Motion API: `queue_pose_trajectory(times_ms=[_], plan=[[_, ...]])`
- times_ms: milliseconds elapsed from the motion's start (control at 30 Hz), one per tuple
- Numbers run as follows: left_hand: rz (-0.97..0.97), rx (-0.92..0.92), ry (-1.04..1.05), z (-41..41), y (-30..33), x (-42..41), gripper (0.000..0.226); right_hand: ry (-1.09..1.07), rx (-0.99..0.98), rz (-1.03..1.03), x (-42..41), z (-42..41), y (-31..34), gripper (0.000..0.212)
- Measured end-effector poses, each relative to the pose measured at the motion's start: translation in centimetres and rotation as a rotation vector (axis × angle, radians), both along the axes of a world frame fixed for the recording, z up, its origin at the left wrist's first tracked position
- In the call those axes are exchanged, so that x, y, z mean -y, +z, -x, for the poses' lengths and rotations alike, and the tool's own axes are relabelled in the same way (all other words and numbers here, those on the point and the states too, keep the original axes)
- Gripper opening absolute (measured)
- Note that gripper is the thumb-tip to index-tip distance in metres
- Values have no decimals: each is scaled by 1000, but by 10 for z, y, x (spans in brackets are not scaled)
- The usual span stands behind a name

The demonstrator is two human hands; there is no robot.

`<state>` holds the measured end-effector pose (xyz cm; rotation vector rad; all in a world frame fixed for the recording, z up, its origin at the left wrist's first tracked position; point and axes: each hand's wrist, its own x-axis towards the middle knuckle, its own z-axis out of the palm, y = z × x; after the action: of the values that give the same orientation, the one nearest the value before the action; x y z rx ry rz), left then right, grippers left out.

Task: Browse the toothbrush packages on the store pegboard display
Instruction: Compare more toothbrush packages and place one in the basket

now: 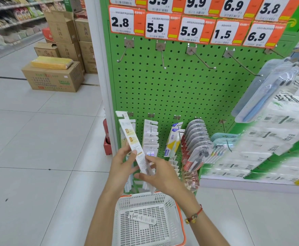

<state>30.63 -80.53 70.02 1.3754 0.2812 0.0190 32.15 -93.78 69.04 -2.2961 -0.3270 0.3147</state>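
Left hand [122, 163] fingers [133, 154] pinch the long white toothbrush package [135, 148] along its left edge, about mid-length. Right hand [160, 176] fingers [149, 159] are curled on its lower right edge, with the thumb [140, 176] under the bottom end. 2-hand hold, printed back face turned up toward the head camera: looks like it's held that way to read the label, not to rehang it. Package is tilted, top end leaning left, held just in front of the leftmost lower hook, above the basket [178, 206].

Basket sits on the floor directly under the hands, so a pick can probably drop straight in. 1 similar package [141, 218] already lies flat in it.

Pegboard [171, 89]: upper row of 5 hooks visible, 4 bare [163, 55], and the 5th on the right carries clear packs with a blue toothbrush [262, 96], blurred. Lower row: 5 hooks, the first 4 stocked, stacks fanned out; exact pack count per hook can't be told. 5 price tags [121, 22] in the full row, more cut off above.

Judgement: mid-browse, 1 chosen, 1 under inspection.
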Motion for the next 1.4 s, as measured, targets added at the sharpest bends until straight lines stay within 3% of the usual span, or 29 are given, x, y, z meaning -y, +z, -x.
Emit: queue_pose_trajectory(times_ms=[100,167,300,433,600,700,867,1000,1133,1267,1400], plan=[[-40,0,-46,-1,1,-1,16,17,-161,-277,12,-3,-7,67],[-84,-32,-68,-2,2,-5,21,67,-280,-404,23,-5,-7,58],[-195,-47,-68,-18,4,-24,43,88,-467,-442,43,-8,-12,47],[-340,-44,-53,-51,14,-50,48,64,-550,-507,52,-12,-25,63],[-544,-13,-288,-76,37,-56,37,112,-661,-598,56,-14,-26,83],[-571,7,-301,-81,47,-56,27,132,-704,-658,61,-13,-26,89],[-525,28,-279,-83,55,-62,16,150,-760,-725,65,-14,-26,66],[-523,73,-305,-80,58,-62,5,155,-699,-618,65,-21,-36,51],[-533,125,-260,-79,62,-60,5,105,-564,-391,56,-34,-41,55],[-626,193,-263,-83,66,-54,10,-29,-289,-315,42,-56,-34,18],[-795,200,-212,-97,59,-55,6,-143,0,-73,37,-88,-25,32]])
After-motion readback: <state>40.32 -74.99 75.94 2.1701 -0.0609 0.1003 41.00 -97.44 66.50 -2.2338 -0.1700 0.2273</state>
